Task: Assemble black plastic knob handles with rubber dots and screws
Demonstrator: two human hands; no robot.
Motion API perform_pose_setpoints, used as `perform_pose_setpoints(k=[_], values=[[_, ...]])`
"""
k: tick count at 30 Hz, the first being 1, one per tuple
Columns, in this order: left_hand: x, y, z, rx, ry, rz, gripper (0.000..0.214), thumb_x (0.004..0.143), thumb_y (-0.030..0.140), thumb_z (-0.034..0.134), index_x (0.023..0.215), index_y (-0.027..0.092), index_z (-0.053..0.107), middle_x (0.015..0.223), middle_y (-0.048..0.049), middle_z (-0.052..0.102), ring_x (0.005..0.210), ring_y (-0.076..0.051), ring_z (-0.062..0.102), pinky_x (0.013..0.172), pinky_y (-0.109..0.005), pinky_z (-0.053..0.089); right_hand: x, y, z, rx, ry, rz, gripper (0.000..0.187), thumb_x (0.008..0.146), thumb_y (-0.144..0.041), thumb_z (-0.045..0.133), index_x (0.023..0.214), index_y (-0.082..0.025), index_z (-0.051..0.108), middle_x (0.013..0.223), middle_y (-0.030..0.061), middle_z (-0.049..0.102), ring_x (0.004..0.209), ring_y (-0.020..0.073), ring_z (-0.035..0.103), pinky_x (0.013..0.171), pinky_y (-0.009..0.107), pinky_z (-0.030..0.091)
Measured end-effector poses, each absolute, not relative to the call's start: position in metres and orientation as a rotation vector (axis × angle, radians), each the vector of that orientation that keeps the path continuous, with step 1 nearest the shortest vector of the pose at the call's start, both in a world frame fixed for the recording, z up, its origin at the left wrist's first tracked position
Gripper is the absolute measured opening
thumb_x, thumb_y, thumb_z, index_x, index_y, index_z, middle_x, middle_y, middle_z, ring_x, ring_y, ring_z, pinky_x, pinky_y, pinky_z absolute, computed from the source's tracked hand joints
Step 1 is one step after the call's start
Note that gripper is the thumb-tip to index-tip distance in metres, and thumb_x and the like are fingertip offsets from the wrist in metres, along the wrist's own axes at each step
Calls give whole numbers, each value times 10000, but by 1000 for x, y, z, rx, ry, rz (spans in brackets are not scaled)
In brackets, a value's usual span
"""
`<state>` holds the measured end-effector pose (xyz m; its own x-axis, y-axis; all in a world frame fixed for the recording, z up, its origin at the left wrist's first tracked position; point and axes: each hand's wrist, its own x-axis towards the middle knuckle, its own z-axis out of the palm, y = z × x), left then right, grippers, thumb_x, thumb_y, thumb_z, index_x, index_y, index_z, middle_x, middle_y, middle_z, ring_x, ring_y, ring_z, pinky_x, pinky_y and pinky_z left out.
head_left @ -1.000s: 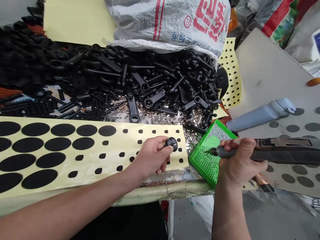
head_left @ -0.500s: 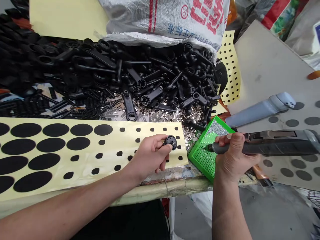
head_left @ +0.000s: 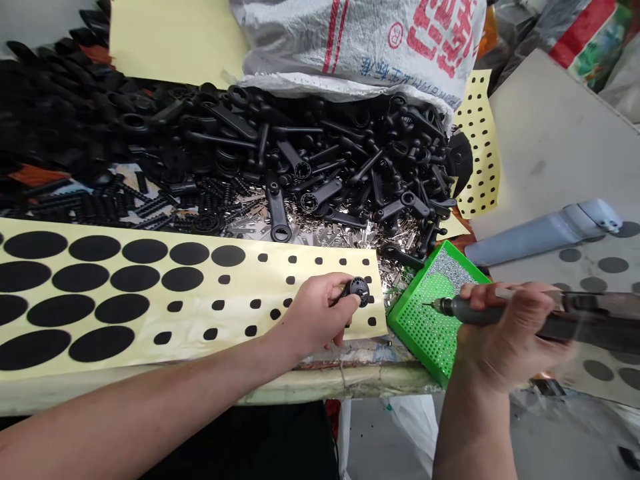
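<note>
My left hand (head_left: 315, 313) is closed on a small round black plastic part (head_left: 358, 291), held just above the right end of a yellow sticker sheet (head_left: 150, 293) printed with black ovals and dots. My right hand (head_left: 505, 333) is wrapped around a dark electric screwdriver (head_left: 550, 313). Its tip (head_left: 430, 305) points left and sits over a green perforated tray (head_left: 430, 313) with small screws in its far corner.
A large heap of black plastic levers (head_left: 300, 153) and springs lies over shiny metal pieces (head_left: 320, 233) behind the sheet. A white woven sack (head_left: 360, 40) stands at the back. A grey handle-shaped part (head_left: 545, 230) rests on a grey board (head_left: 555, 147) at right. The bench edge (head_left: 310, 383) runs below my hands.
The view shifted slightly. My right hand and the screwdriver drew back a little to the right over the green tray. My left hand keeps its hold on the round part.
</note>
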<state>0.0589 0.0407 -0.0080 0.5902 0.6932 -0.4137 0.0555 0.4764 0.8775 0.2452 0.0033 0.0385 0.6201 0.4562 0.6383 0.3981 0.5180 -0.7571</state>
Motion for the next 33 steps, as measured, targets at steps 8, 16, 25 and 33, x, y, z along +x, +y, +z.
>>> perform_pose_setpoints(k=[8, 16, 25, 33], values=[[60, 37, -8, 1037, 860, 472, 467, 864, 239, 526, 1319, 145, 491, 657, 40, 547, 415, -57, 484, 375, -167, 413, 209, 7, 62, -929, -965, 266, 293, 847, -403, 593, 657, -218, 471, 470, -89, 408, 383, 57, 369, 385, 213, 306], [62, 37, -11, 1049, 875, 473, 405, 826, 224, 544, 1218, 124, 540, 625, 46, 532, 379, -63, 463, 326, -168, 372, 181, 19, 57, -914, -965, 436, 423, 735, -607, 664, 713, -225, 483, 475, -108, 411, 381, 52, 359, 399, 205, 328], [62, 36, -14, 1032, 854, 467, 230, 826, 232, 527, 1034, 157, 593, 587, 63, 505, 359, -58, 458, 332, -161, 356, 183, 22, 51, -919, -966, 483, 463, 668, -601, 724, 669, -207, 480, 476, -105, 428, 381, 53, 382, 394, 206, 340], [62, 36, -15, 1023, 899, 419, 360, 851, 273, 520, 1195, 174, 556, 680, 30, 562, 382, -63, 479, 343, -172, 371, 185, 21, 44, -926, -997, 481, 456, 669, -593, 727, 727, -208, 489, 519, -105, 441, 399, 57, 405, 418, 217, 370]])
